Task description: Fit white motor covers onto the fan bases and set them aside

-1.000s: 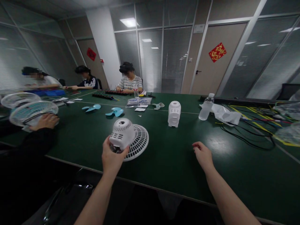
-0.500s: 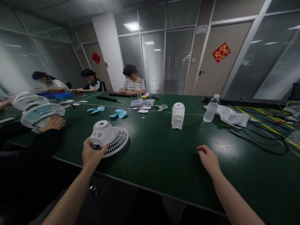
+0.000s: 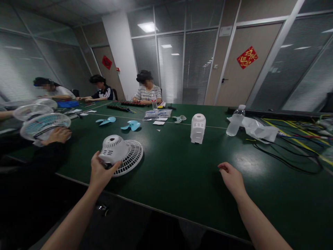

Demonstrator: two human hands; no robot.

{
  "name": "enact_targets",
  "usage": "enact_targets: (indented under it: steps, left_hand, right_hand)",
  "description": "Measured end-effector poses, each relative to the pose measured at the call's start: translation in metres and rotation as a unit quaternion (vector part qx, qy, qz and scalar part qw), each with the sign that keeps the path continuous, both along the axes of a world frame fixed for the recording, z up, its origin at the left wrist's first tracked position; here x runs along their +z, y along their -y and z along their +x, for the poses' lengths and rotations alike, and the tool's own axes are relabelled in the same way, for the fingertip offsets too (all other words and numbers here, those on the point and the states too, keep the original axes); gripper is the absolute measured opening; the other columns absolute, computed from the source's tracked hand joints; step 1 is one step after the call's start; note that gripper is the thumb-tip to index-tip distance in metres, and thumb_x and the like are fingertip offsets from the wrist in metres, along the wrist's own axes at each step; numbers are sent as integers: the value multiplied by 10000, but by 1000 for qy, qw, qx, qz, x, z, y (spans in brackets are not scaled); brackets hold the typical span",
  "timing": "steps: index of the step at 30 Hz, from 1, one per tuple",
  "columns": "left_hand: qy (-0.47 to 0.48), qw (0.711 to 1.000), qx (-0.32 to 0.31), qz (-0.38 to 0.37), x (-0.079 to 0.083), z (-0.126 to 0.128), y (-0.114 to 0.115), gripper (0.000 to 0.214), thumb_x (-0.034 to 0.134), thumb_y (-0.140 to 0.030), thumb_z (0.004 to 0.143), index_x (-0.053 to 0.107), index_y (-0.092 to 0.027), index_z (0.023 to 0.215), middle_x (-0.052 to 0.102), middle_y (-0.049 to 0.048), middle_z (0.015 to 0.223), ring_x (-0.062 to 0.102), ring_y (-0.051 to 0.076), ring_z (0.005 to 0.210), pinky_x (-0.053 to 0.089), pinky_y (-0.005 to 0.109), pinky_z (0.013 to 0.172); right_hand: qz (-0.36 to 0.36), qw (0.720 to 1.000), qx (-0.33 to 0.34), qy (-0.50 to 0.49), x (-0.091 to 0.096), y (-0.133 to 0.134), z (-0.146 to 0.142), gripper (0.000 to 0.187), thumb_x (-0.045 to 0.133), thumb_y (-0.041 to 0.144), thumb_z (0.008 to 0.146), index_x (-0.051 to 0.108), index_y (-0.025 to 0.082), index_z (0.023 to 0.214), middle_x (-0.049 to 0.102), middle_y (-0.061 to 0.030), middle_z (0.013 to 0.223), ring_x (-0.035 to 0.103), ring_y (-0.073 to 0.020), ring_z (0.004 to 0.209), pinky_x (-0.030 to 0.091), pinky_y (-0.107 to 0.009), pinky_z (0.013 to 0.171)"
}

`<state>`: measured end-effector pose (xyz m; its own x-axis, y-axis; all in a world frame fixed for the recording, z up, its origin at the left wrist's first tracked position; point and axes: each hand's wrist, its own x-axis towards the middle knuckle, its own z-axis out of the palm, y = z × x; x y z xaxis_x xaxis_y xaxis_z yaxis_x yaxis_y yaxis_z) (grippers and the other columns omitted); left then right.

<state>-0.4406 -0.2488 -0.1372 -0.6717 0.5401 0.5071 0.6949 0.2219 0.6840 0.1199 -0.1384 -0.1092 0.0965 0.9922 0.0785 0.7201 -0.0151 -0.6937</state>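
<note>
My left hand is wrapped round a white fan motor housing, thumb at its near side and fingers at its left. This housing sits on a round white fan grille lying on the green table; part of the grille is hidden behind it. My right hand rests at the table's right with fingers curled in, and nothing shows in them. Beyond it, a second white housing stands upright by itself. Two blue fan blades lie farther back, with a pale fan blade to their right.
At left, a co-worker's hand touches a caged fan. A water bottle, crumpled white plastic and black cables lie at right. Plastic packets sit mid-table. Several people work across the table.
Both my hands and the housing stay almost in place. The co-worker's hand and caged fan at left have shifted slightly left; the view has moved a little.
</note>
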Motion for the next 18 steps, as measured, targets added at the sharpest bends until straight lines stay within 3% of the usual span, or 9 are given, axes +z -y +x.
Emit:
enact_targets:
  steps: [3, 7, 13, 18]
  left_hand:
    - [3, 1000, 7, -18, 11, 1, 0, 1158, 761, -608, 613, 228, -148, 1532, 455, 186, 1452, 561, 344, 1239, 480, 450, 1054]
    - [-12, 996, 27, -79, 26, 1, -4, 1046, 733, -615, 641, 335, -165, 1497, 556, 165, 1373, 602, 358, 1189, 496, 474, 1025]
    - [1, 993, 48, -106, 29, -6, -4, 975, 738, -601, 634, 405, -218, 1466, 642, 130, 1283, 680, 333, 1043, 560, 449, 921]
    - [-13, 993, 56, -100, 37, -3, 2, 923, 726, -616, 659, 444, -227, 1446, 651, 129, 1284, 669, 333, 1093, 541, 456, 960]
  right_hand:
    - [-8, 1000, 2, -2, 4, 2, -1, 273, 458, 283, 811, 677, 231, 965, 707, -40, 899, 669, -235, 829, 484, -335, 686]
    - [-8, 1000, 7, 1, 0, 1, 1, 262, 461, 286, 829, 666, 237, 984, 700, -37, 920, 665, -230, 836, 486, -332, 700]
    - [-5, 1000, 13, 2, -6, -1, 4, 256, 449, 258, 840, 658, 238, 986, 693, -31, 922, 664, -219, 839, 486, -335, 727]
    - [-8, 1000, 17, -1, -3, 2, 3, 264, 446, 272, 852, 664, 238, 996, 698, -35, 945, 668, -219, 847, 488, -332, 716]
